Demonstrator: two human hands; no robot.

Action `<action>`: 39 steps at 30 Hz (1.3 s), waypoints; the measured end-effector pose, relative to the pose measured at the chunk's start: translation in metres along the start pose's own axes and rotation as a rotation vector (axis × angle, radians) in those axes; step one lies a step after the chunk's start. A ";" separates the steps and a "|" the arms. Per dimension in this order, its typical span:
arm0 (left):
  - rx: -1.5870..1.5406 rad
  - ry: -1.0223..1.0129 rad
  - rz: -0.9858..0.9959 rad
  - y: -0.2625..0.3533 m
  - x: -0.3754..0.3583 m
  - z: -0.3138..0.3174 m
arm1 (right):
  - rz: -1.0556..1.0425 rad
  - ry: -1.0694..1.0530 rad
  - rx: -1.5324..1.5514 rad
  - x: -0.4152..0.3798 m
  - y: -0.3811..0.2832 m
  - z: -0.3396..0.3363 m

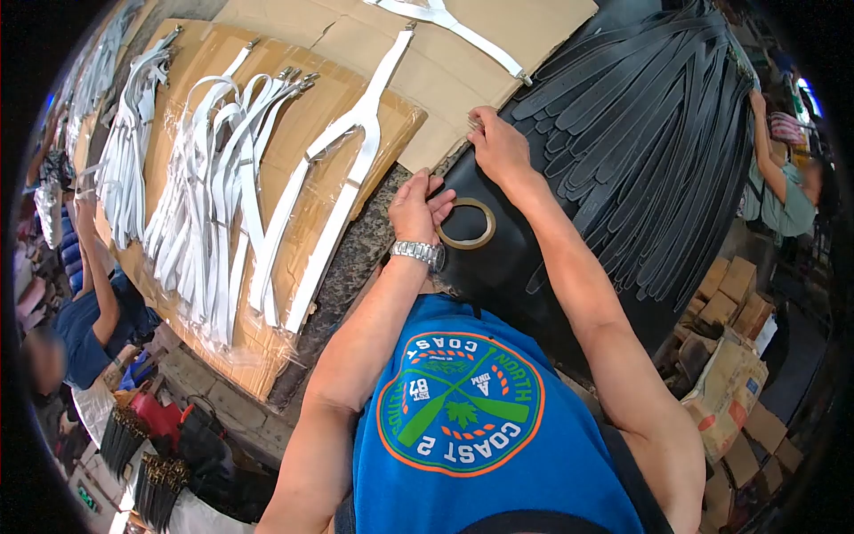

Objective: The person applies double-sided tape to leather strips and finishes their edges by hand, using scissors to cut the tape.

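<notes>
My left hand [420, 206], with a metal watch on the wrist, is at the lower corner of a flat cardboard sheet [382, 49], fingers partly curled; whether it grips the edge is unclear. My right hand [498, 147] pinches at the sheet's right edge, thumb and forefinger together; what lies between them is too small to name. A roll of tape [468, 223] rests on the black surface just below both hands. White suspenders [363, 116] lie on brown cardboard to the left. Another white pair [436, 13] lies on the sheet near the top.
Many black belts [623, 133] fan out at the right. Bunches of white straps [209, 178] lie on plastic-covered cardboard at the left. A person in dark blue [111, 311] is at the left, another in green [783, 191] at the right. Cardboard boxes [725, 383] stand lower right.
</notes>
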State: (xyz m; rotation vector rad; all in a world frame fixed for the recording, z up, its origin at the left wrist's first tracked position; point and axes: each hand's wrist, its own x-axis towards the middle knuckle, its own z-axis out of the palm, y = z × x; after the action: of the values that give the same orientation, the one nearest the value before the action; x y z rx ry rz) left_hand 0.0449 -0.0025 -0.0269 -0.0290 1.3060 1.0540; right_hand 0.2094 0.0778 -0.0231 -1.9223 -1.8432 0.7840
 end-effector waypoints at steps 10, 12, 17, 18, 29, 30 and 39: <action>0.061 0.024 0.042 -0.002 0.001 -0.005 | 0.034 -0.017 0.006 0.003 -0.002 0.002; 0.127 0.034 0.046 -0.001 0.002 -0.004 | 0.039 -0.031 0.002 0.004 -0.003 0.000; 0.408 0.050 0.128 0.003 0.004 -0.002 | 0.042 -0.033 -0.005 0.003 -0.005 0.001; 0.434 0.051 0.141 0.004 0.004 -0.002 | 0.041 -0.031 -0.007 0.003 -0.004 0.002; 0.492 0.057 0.198 0.007 0.002 0.001 | 0.071 -0.044 0.008 0.003 -0.003 0.003; 0.515 0.067 0.192 0.008 0.001 0.001 | 0.079 -0.050 0.017 0.003 -0.004 0.003; 1.221 0.134 0.397 0.029 0.003 -0.004 | 0.123 -0.020 -0.039 0.009 0.011 -0.008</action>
State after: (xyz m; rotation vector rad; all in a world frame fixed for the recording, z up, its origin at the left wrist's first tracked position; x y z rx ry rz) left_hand 0.0231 0.0136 -0.0154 1.1234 1.9374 0.4179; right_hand 0.2228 0.0867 -0.0244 -2.0760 -1.7770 0.8137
